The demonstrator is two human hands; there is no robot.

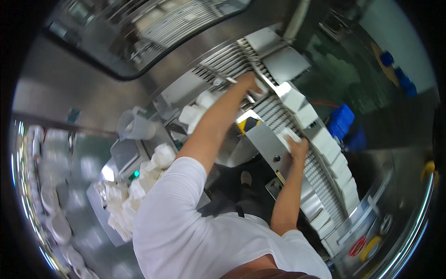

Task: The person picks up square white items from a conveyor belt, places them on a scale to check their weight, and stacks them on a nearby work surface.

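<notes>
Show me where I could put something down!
There's bare conveyor between the left hand and right hand; the steel plate between conveyor and green floor looks bare too. Crowded: the row of white blocks and left's white heap.

"What colour were the packs [288, 133]?"
"White, like the shirt [174, 200]."
"And the warning marking [249, 124]?"
"It was patterned yellow and black."
"The scissors [357, 246]?"
"Red-handled; the tape roll [371, 248] was yellow."
</notes>
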